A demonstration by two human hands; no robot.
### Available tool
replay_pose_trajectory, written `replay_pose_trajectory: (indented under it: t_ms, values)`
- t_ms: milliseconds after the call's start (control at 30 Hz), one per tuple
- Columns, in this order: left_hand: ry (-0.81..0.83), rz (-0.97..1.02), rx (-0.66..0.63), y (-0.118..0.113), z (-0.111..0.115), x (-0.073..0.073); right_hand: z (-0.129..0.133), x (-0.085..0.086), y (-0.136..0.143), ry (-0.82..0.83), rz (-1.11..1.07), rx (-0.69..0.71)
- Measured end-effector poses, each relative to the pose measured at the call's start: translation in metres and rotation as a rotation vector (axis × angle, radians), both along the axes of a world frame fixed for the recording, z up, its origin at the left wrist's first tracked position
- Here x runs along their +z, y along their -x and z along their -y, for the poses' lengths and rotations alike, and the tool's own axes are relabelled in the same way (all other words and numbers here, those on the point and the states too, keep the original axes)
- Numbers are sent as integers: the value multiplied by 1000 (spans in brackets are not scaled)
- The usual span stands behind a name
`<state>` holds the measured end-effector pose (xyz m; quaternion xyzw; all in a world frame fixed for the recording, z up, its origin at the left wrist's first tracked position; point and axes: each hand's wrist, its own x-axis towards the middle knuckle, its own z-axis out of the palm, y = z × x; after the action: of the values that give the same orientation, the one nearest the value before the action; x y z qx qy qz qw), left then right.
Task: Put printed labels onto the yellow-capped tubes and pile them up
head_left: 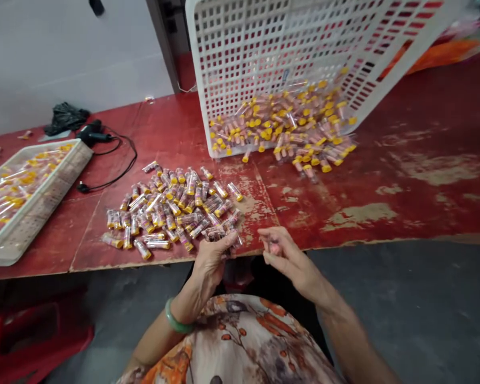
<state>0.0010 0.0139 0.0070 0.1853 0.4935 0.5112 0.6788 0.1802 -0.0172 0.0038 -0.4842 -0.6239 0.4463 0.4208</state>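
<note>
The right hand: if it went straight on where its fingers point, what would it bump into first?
Probably the little clear tubes in the left hand. The right hand points across at them, but depth is unclear, so it might pass above or below.

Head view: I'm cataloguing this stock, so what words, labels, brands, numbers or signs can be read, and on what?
No text can be read.
Piled tubes on the red table: printed-looking wraps, too small and blurred to read.
Small bluish mark on the white basket: too small to read.
Basket tubes: too blurred to read.
</note>
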Motion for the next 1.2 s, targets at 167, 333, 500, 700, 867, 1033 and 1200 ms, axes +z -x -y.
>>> replay_pose_trajectory:
  t_ms: [167,333,500,700,867,1033,1200]
  values:
    - [77,93,-30,0,-5,0,12,-5,16,-334,254,-129]
    - [114,160,-62,-3,-6,3,4,-2,26,-563,308,-186]
    - [82,148,-1,-4,-7,0,-1,-3,25,-711,397,-201]
    - [101,128,-22,-6,-9,-1,0,-6,25,-753,514,-191]
    - [32,101,-49,-6,-7,2,0,-6,29,-763,596,-225]
    - [-49,31,40,-9,-6,-1,1,-9,39,-800,652,-285]
    - [-117,-16,106,-10,-5,-6,5,-20,49,-795,655,-395]
